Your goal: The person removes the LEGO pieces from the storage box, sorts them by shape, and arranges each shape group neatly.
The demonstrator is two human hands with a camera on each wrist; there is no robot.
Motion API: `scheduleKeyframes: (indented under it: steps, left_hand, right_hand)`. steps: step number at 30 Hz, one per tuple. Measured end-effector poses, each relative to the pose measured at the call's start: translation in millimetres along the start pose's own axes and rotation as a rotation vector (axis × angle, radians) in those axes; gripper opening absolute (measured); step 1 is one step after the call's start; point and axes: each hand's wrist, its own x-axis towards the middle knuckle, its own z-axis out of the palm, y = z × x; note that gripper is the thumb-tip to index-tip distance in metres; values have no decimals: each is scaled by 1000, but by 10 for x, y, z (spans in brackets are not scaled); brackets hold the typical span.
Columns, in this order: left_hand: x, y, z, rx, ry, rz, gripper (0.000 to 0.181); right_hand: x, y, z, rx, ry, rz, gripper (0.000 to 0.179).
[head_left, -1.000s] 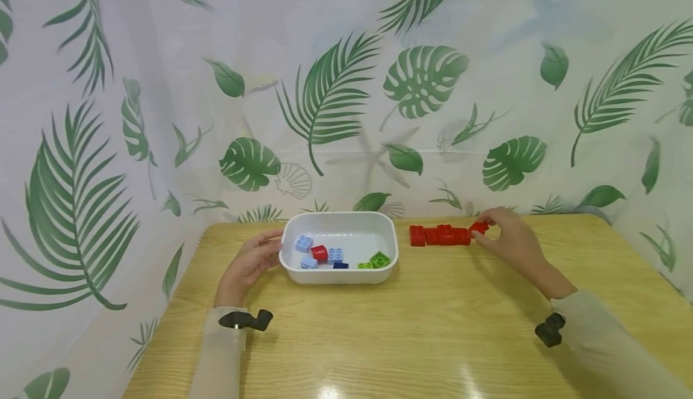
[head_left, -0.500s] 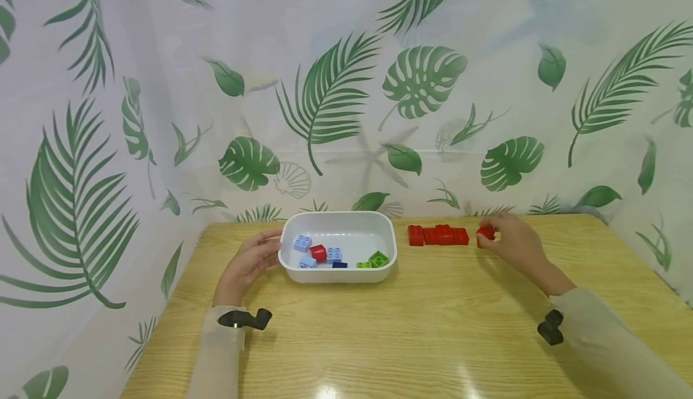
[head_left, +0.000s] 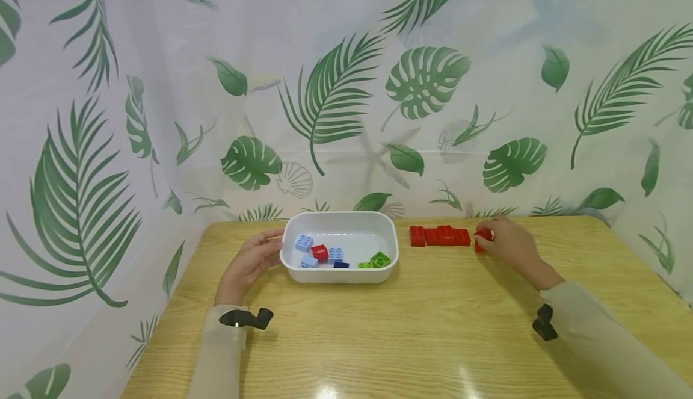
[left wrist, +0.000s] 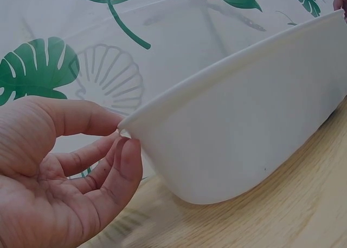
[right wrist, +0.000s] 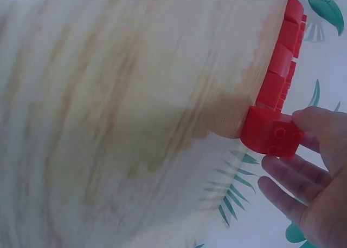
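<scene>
My left hand (head_left: 252,265) grips the left end of a white plastic container (head_left: 341,276), its fingertips right at the rim in the left wrist view. Inside lie light blue toy building blocks (head_left: 304,243), a red block (head_left: 320,253), a dark blue block (head_left: 341,265) and green blocks (head_left: 381,259). At the right, my right hand (head_left: 511,245) pinches a red building block (right wrist: 265,131) between thumb and fingers. Round studs show on its side facing the hand in the right wrist view. Just left of that block stands a row of red blocks (head_left: 440,236).
The wooden table (head_left: 400,333) carries the container and blocks near its back edge. Behind it hangs a white curtain (head_left: 346,170) with green leaf prints. Each sleeve bears a black wrist mount (head_left: 545,322).
The right hand has drawn the red block away from the row's right end, and the block has turned in its fingers. The left hand stays at the container.
</scene>
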Motion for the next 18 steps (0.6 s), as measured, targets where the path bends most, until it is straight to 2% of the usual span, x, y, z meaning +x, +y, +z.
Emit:
scheduleKeyframes:
  steps: [9,14,18]
  left_hand:
    - [13,3,5,-17,4,-5,49]
    - [6,12,9,-11,6,-9,50]
    - [0,15,16,-11,14,-20,50]
  right_hand:
    - [-17,7,38,46,-48,-14,42]
    - [-18,20,50,79,-76,0,47]
    - [5,57,62,64,-84,5,49]
